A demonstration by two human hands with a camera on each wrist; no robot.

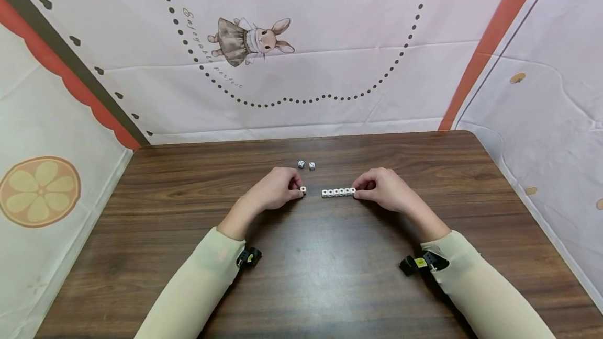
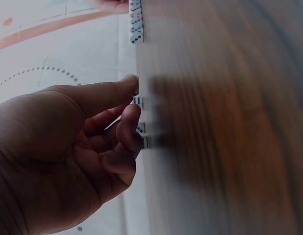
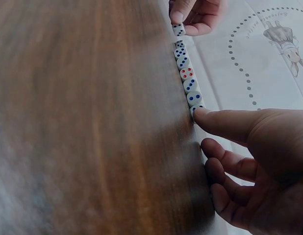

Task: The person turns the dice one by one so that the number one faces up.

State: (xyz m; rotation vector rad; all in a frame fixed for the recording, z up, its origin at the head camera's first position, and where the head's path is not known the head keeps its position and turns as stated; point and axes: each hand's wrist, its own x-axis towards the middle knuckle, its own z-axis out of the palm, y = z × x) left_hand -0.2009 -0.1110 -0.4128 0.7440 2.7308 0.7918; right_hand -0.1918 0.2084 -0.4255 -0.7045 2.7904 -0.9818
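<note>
Near the middle of the table, my left hand (image 1: 278, 189) pinches one white die (image 1: 303, 190) between thumb and fingertips. That held die shows blue pips on its near side in the right wrist view. A short gap to its right begins a straight row of several white dice (image 1: 335, 192), set side by side with a single red pip on top. Their sides carry blue pips, one die having red ones. At the row's right end, my right hand (image 1: 383, 188) grips the last die (image 3: 196, 110) with thumb and index finger; its other fingers curl loosely below.
Two loose white dice, a left one (image 1: 301, 164) and a right one (image 1: 312, 166), lie farther back on the brown wooden table (image 1: 301, 276). A printed cloth (image 1: 339, 25) with a rabbit hangs behind the table's far edge. Each wrist wears a black strap.
</note>
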